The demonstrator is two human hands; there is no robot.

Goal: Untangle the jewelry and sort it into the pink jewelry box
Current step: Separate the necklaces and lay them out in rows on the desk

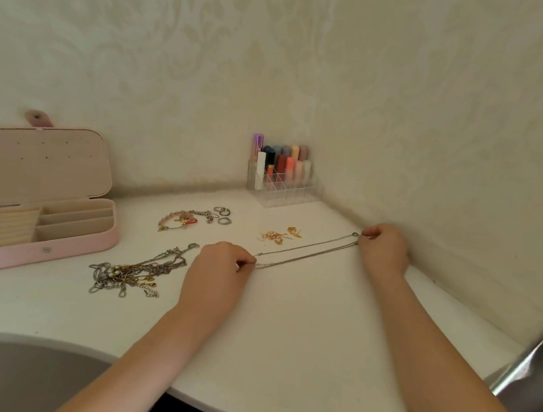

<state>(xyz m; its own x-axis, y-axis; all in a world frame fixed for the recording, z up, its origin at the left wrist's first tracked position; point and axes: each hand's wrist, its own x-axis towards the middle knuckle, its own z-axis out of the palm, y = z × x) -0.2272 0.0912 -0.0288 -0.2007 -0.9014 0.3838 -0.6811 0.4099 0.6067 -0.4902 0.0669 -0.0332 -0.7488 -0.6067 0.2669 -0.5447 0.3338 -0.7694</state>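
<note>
Lipstick organizer (281, 186) on white table (298, 330)

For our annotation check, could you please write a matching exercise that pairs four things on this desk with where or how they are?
Things:
1. silver chain
2. pink jewelry box
3. tangled pile of chains
4. clear organizer

Places or states:
A. stands in the far corner by the wall, holding cosmetic tubes
B. stretched out between the left hand and the right hand
C. lies loose on the desk between the box and the left hand
D. open at the left, lid upright

Pairs: 1-B, 2-D, 3-C, 4-A
</note>
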